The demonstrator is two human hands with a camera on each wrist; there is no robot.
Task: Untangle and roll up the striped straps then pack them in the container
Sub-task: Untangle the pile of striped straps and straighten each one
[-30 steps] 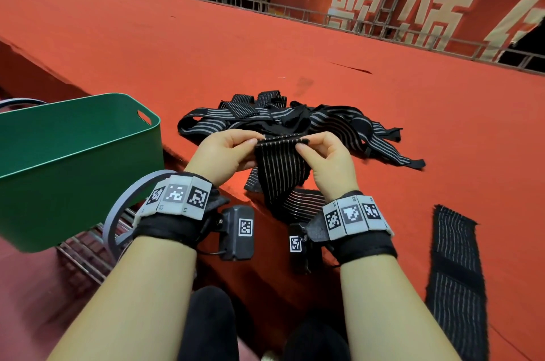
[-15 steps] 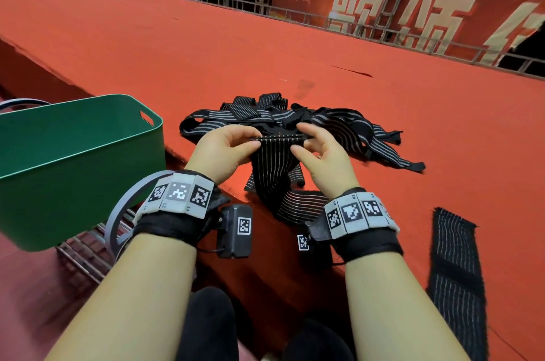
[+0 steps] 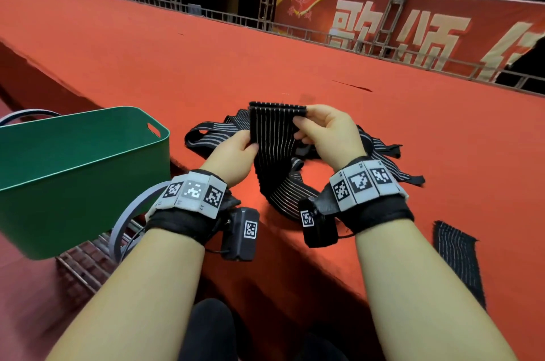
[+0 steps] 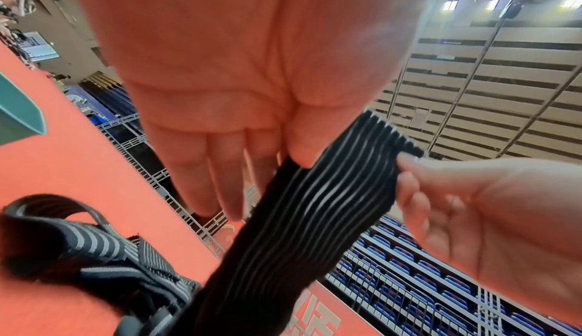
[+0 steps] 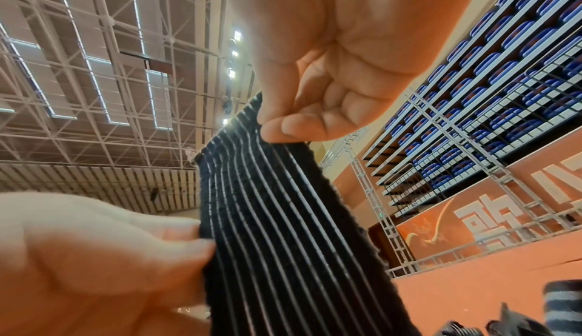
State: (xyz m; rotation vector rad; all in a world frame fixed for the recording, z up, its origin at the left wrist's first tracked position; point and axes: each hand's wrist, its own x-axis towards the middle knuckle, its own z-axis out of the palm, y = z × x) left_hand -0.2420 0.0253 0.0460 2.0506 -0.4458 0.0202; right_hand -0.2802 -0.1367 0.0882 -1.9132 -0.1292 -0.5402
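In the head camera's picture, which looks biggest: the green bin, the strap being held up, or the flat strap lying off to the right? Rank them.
1. green bin, largest by far.
2 and 3. held strap and flat strap look about alike; the flat one lies nearer the camera, so I will not rank them.

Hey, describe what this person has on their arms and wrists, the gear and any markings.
Both forearms are bare, with no sleeves. Each wrist carries a black fabric wrap topped by a curved grey band of square black-and-white coded tags: one on the left wrist, one on the right wrist. A small black camera box with its own coded tag hangs under each wrist, and a thin dark cable runs from it.
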